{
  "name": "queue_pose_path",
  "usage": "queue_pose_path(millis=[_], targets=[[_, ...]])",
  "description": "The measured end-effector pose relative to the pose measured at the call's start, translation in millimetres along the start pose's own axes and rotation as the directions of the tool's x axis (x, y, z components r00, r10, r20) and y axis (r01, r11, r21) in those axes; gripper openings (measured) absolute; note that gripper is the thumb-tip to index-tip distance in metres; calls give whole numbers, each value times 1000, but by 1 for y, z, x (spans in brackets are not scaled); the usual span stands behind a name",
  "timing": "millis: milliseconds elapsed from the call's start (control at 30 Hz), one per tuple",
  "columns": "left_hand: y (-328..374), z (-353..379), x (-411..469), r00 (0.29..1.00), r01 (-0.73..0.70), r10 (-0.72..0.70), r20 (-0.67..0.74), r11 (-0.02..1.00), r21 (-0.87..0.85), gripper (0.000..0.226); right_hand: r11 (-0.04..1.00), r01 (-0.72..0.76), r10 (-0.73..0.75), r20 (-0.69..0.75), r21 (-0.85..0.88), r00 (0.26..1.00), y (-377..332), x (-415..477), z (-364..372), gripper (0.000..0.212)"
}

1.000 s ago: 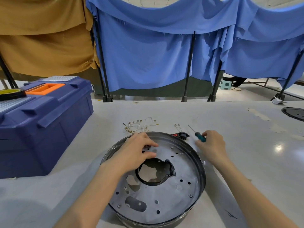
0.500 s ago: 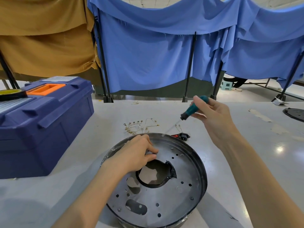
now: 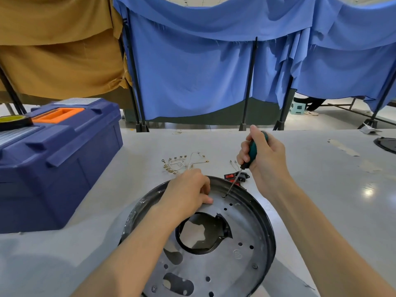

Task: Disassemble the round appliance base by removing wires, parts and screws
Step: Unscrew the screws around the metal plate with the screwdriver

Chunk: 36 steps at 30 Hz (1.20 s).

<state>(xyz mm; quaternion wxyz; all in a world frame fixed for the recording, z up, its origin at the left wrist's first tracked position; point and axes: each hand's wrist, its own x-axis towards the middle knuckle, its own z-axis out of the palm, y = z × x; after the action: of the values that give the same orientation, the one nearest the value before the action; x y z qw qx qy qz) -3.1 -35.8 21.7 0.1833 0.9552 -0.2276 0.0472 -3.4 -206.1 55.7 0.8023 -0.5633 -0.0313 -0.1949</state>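
The right hand [image 3: 265, 159], which a second ago lay on the table just beyond the round dark metal appliance base [image 3: 246, 232] at the teal-handled screwdriver [image 3: 251, 152], has lifted that tool and now grips it tilted, its tip lowered onto a hole near the base's far rim.

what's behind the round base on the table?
Loose wires with terminals, and a black-and-red switch partly hidden by the base rim. The left hand hides whatever lies behind it.
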Motion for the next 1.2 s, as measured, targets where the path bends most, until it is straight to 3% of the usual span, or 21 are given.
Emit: queue_pose_path(millis=[333,833,1200], targets=[[-8,10,2,1000,11,-15,-17,978,-210,12,998,56,-56,5,0,998,9,5,-3,29],[-7,12,3,999,3,-11,-36,979,-205,18,997,61,-62,39,38,997,12,7,-4,32],[-6,12,4,1000,3,-8,-27,986,-168,17,990,108,-95,139,-88,986,10,3,-1,18]])
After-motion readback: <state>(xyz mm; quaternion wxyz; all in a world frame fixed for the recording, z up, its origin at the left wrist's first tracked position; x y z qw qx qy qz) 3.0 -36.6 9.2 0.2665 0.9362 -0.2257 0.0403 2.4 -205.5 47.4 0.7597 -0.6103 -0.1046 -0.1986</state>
